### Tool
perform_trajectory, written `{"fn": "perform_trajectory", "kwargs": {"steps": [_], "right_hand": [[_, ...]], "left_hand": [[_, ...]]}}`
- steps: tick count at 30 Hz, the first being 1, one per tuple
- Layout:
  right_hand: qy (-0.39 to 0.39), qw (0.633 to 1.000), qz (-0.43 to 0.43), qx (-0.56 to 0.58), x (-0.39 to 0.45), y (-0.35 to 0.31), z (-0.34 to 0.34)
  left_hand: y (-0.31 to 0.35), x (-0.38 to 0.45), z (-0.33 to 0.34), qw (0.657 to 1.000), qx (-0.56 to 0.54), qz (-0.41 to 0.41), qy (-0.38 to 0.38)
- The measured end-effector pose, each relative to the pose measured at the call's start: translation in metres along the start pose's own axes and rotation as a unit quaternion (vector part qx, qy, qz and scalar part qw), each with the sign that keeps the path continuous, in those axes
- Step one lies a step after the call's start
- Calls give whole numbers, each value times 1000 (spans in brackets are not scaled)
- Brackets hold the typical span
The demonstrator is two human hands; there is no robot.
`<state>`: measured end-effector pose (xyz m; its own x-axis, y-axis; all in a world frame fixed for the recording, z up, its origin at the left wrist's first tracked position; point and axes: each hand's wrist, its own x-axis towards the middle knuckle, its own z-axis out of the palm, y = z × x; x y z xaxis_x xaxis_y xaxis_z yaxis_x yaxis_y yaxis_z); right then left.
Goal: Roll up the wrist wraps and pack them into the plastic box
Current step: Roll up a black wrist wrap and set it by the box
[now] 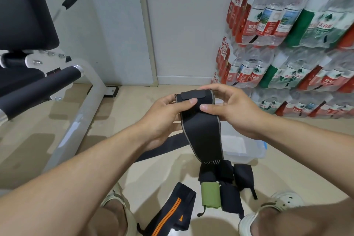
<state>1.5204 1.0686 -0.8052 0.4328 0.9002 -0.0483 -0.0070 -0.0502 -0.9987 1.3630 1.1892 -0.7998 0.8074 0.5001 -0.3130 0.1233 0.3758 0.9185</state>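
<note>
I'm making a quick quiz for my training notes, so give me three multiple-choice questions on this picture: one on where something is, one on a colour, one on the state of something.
1. Where is the plastic box?
A. on the floor beyond the held wrap
B. on the bench
C. on the water bottles

2. What colour is the one bright rolled wrap on the floor?
A. red
B. green
C. white

3. How is the black wrist wrap held?
A. lying untouched
B. left hand only
C. gripped by both hands

Answers: 1 A, it sits on the floor behind the hanging wrap. 2 B, it lies green among black rolls. 3 C, left hand and right hand both pinch its top.
</note>
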Motion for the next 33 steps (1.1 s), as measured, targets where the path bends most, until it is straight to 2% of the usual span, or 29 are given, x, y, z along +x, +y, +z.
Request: {"fn": "perform_trajectory", "kwargs": {"steps": [3,6,10,12,15,20,23,29,33], "right_hand": [[-2,1000,-17,-10,-1,0,2],[-8,999,-12,-30,-1,0,2],[-42,998,37,37,0,-1,-3],[-35,994,71,75,1,-1,-2],[-44,990,112,68,0,0,-2],[-24,995,85,49,1,2,-3],[-13,998,55,18,1,0,-4],[16,999,2,-39,-3,3,-3],[23,999,0,-35,-4,1,-2]], "left_hand": [[1,0,-1,1000,-26,-4,-14],[0,3,-2,999,-34,11,4],[-3,7,-4,998,21,41,48],[-4,7,-5,994,65,66,61],[-5,5,-2,990,97,88,54],[-10,5,0,990,95,85,63],[-10,7,-1,995,61,53,63],[-4,3,6,998,-61,-3,3],[-1,0,9,992,-126,-24,-3]]}}
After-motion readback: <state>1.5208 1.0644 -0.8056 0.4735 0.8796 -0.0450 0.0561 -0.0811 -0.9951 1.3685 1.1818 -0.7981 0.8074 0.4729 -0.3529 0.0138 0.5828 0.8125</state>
